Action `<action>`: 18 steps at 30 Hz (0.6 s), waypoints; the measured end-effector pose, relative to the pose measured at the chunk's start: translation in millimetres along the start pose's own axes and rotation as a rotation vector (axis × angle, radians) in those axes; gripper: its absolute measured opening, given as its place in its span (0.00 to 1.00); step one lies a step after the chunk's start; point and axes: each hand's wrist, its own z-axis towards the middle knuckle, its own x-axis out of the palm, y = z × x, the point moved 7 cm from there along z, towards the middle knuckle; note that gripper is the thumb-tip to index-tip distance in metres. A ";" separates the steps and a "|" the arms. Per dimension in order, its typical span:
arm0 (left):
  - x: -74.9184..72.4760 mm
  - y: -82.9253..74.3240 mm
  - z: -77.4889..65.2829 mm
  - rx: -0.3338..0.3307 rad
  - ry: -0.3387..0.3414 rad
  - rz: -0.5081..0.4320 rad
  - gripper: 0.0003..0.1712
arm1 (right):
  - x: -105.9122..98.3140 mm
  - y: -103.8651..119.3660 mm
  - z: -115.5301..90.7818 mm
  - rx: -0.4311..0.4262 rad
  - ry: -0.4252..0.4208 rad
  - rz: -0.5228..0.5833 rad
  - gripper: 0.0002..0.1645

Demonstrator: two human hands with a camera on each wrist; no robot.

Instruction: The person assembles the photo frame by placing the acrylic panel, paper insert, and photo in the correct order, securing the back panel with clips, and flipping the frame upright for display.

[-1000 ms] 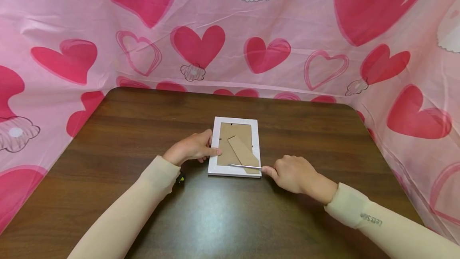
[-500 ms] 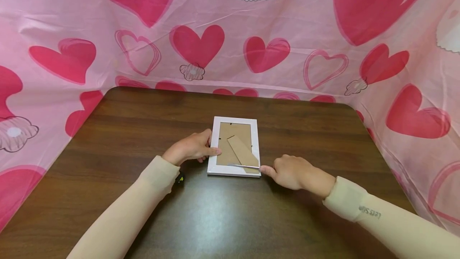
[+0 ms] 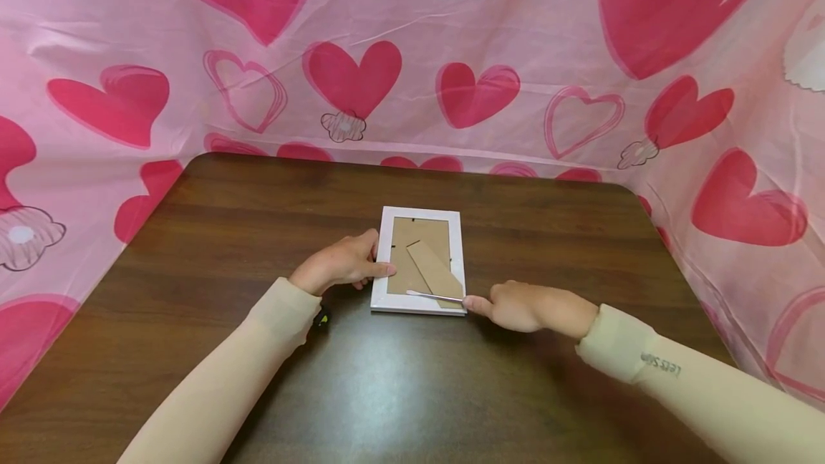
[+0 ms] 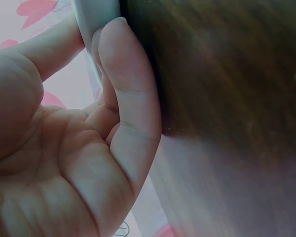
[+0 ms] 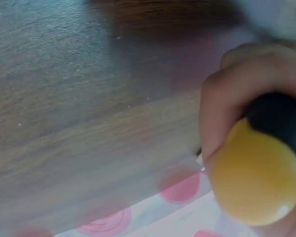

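Note:
A white picture frame (image 3: 454, 235) lies back side up on the table. Its brown backing board (image 3: 422, 229) carries a slanted easel stand (image 3: 435, 271). My left hand (image 3: 341, 262) grips the frame's left edge, thumb on top and the other fingers at the side and underneath; the left wrist view shows this pinch on the white edge (image 4: 96, 17). My right hand (image 3: 518, 305) is wrapped round the yellow and black handle of a screwdriver (image 5: 259, 177). The metal shaft (image 3: 433, 296) crosses the stand's lower end, its tip at the backing's bottom edge. Whether the tip touches is unclear.
The brown wooden table (image 3: 271, 206) extends round the frame on all sides. A pink heart-patterned cloth (image 3: 419, 106) hangs behind it and at both sides. Beside the left wrist sits a small black thing with a yellow-green spot (image 3: 321, 317).
My right hand and forearm have shifted slightly up and left, and the screwdriver shaft tilts a little more. The left hand keeps its hold on the picture frame.

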 end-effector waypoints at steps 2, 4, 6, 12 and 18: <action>0.4 0.0 0.5 -0.004 -0.002 -0.002 0.23 | -0.3 -0.1 0.7 0.000 0.016 0.016 0.44; 0.4 0.6 1.1 -0.015 -0.006 -0.005 0.23 | -1.6 0.6 1.9 -0.003 0.020 0.021 0.44; 0.4 1.1 1.2 -0.026 -0.009 -0.007 0.23 | -2.4 0.8 3.5 -0.003 0.018 0.019 0.44; 0.4 0.2 0.9 -0.034 -0.010 -0.003 0.23 | -0.9 -2.0 5.5 0.008 -0.008 0.016 0.44; 1.1 1.2 1.1 -0.025 -0.015 -0.013 0.22 | -0.7 0.0 5.3 -0.039 -0.059 0.021 0.41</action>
